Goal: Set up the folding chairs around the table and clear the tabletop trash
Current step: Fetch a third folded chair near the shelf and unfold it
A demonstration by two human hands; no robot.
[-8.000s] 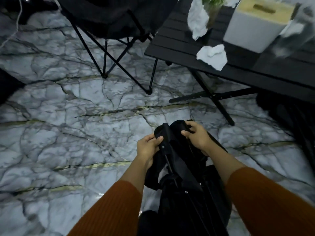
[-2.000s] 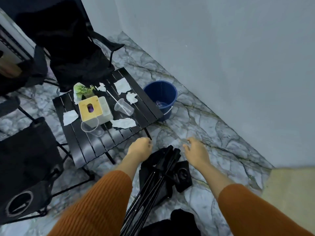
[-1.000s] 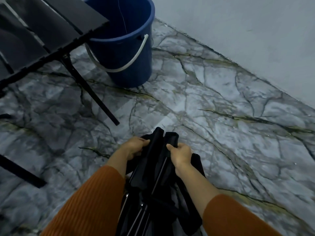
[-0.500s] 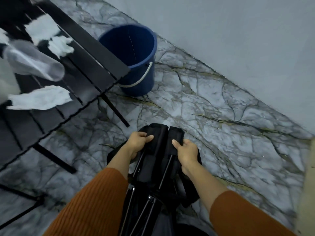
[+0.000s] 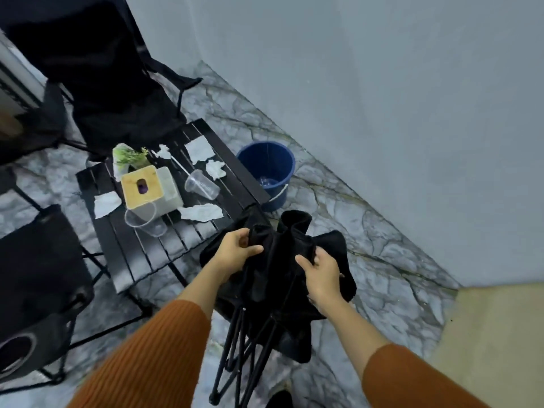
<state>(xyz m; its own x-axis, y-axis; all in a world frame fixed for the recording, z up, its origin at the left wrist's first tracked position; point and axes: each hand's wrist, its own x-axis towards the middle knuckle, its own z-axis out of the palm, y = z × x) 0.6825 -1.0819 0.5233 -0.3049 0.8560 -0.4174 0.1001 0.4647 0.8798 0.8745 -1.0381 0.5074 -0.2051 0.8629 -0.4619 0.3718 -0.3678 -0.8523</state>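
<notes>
Two forearms in orange ribbed sleeves reach forward side by side, seen from above. Both hands hold a black folding chair [image 5: 276, 284] that is mostly collapsed. It stands upright on the marble floor [image 5: 368, 231] directly in front of the person, at the near right corner of a black slatted table [image 5: 138, 254].

The left hand [image 5: 235, 248] grips a bunched fold of fabric at the chair's upper left, with fingers curled tight and the thumb laid across the top. The right hand [image 5: 322, 275] grips the fabric at the upper right. Its back faces the camera, its fingers hook into the cloth, and its thumb points up toward the left hand. The hands are apart, with a ridge of fabric between them. Below them the chair's thin black legs [image 5: 235, 363] run down, bundled close together.

On the table sits a white tissue box [image 5: 147, 187] with a wooden lid, and a small green plant [image 5: 129, 157] stands just behind it. One clear plastic cup [image 5: 201, 184] lies on its side to the right of the box, and a second cup [image 5: 144, 219] lies just in front of it. Torn white tissue scraps [image 5: 201, 212] are scattered around them.

A blue bucket [image 5: 266, 172] stands on the floor just beyond the table's right edge, near a grey wall [image 5: 382, 98]. One opened black chair [image 5: 117, 92] stands at the table's far side and another [image 5: 38, 275] at its left.
</notes>
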